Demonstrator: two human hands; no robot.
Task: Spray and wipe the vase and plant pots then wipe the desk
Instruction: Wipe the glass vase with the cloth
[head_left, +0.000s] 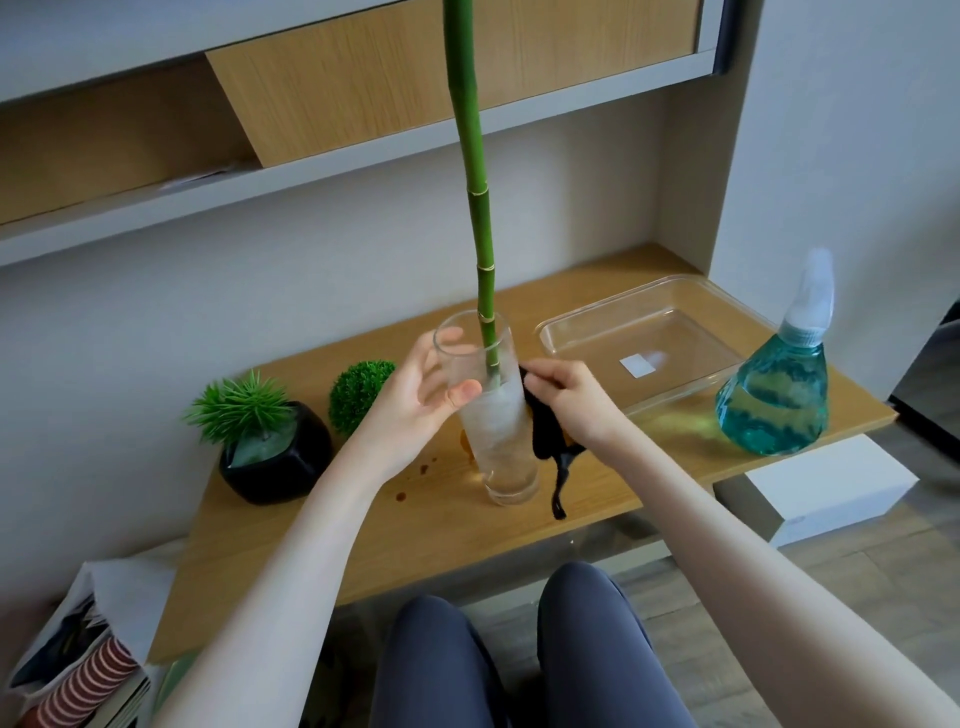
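Note:
A tall clear glass vase (500, 447) with a green bamboo stalk (474, 208) stands mid-desk, its side misted white. My left hand (415, 400) grips the vase near its rim. My right hand (569, 397) presses a black cloth (545, 441) against the vase's right side, and the cloth's end hangs down to the desk. A black pot (280, 462) with a spiky green plant sits to the left, a round green ball plant (361, 392) behind it. The spray bottle (776, 384) of blue liquid stands at the right on the wooden desk (395, 540).
A clear plastic tray (644, 353) lies behind the vase to the right. Brown drops (415, 475) spot the desk beside the vase base. Shelves hang above. A white box (826, 493) sits on the floor at right, a bag with striped items (88, 670) at lower left.

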